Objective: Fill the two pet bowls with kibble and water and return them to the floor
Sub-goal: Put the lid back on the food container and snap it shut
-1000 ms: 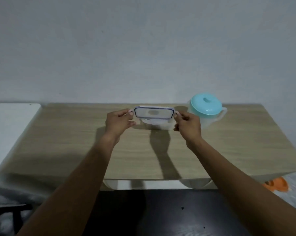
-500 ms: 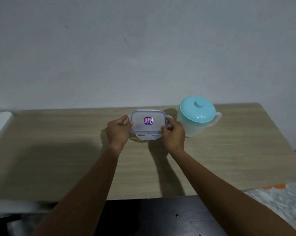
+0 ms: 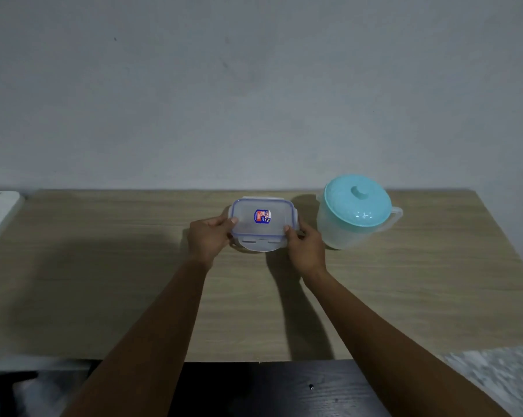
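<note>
Both hands on clear lidded container [image 3: 261, 222] at worktop [image 3: 103, 266] centre. Left hand [image 3: 209, 240] grip closed on left end, right hand [image 3: 305, 248] grip closed on right end. Teal-lidded pitcher [image 3: 355, 210] just right, apart.

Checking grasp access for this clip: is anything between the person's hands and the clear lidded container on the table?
Nothing visible. The left hand and right hand already grip the short ends of the container, thumbs on its lid. The pitcher stands apart, to its right. The pet bowls are out of view.
</note>
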